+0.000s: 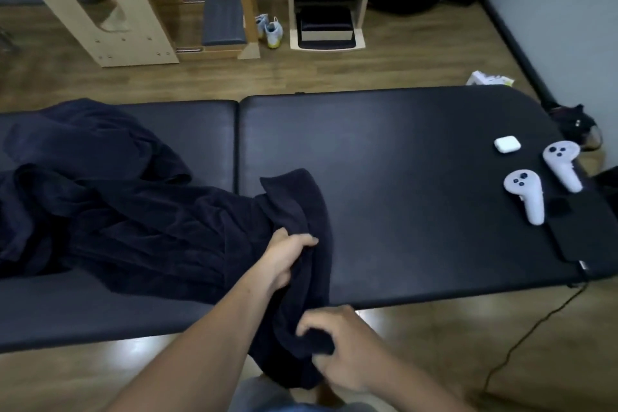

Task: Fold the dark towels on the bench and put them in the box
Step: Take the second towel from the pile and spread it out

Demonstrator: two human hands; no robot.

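On the black padded bench [418, 160], a heap of dark towels [100, 194] lies at the left, cut off by the frame edge; folds merge, number unclear. One towel [301, 204] trails from the heap over the near edge. The left hand [287, 261] clenches a bunch of it on the bench top; the right hand [344, 348] grips the hanging part, fingertips buried in cloth. Two white controllers [525, 197] and a white earbud case [507, 145] sit far right.

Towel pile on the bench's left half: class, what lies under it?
Only the black bench shows around the towel pile. Anything beneath the heap is covered, so it cannot be told.
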